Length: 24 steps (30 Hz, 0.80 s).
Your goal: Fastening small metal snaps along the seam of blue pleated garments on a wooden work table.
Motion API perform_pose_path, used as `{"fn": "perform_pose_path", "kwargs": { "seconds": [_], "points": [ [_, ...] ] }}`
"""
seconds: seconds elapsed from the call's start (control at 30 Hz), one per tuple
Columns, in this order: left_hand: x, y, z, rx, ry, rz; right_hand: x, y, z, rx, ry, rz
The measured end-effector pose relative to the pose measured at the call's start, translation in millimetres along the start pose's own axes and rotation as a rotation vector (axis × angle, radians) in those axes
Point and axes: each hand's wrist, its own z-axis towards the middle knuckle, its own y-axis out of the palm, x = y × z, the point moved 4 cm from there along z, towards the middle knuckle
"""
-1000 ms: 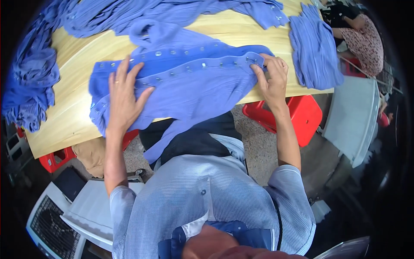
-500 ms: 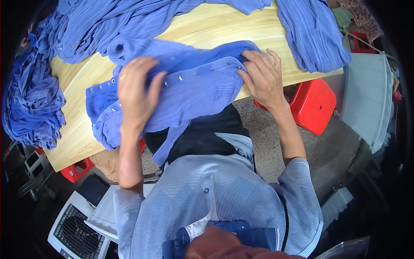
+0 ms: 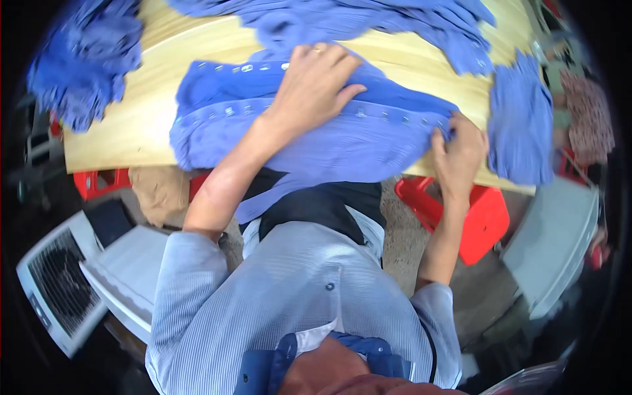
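Note:
A blue ribbed garment [image 3: 342,145] lies spread along the table's near edge, with rows of small metal fasteners on its two front bands. A strip of its cloth hangs over the edge by my lap. Across the middle of the upper band rests my left hand [image 3: 316,82], thumb stretched apart from the fingers; I see nothing gripped in it. At the garment's right end, my right hand [image 3: 461,155] pinches the corner of the band between thumb and fingers. The dark inner side of the cloth shows between the two bands.
More blue garments lie on the wooden table [image 3: 158,148]: a heap [image 3: 85,66] at left, a spread pile [image 3: 368,20] at the far side, a folded one [image 3: 520,122] at right. Red stools [image 3: 484,224] and a grey plastic panel [image 3: 553,243] stand below. An air cooler [image 3: 62,276] is at lower left.
My left hand has moved right along the garment from its left part to its middle. My right hand still holds the right end. The whole view has shifted.

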Motion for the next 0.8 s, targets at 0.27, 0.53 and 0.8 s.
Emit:
{"fn": "perform_pose_path", "kwargs": {
  "seconds": [0.27, 0.53, 0.8],
  "points": [
    [-73.5, -94.6, -122.9, 0.148, -0.265, 0.079, -35.1, 38.2, -0.3, -0.233, -0.243, -0.160],
    [-124.2, -103.0, -200.9, 0.310, -0.460, 0.065, -13.6, 30.5, 37.1, -0.347, -0.155, -0.214],
    [-172.8, -98.2, -194.1, 0.315, -0.721, -0.461, -312.4, 78.1, 29.9, -0.099, -0.791, 0.505]
  ]
}}
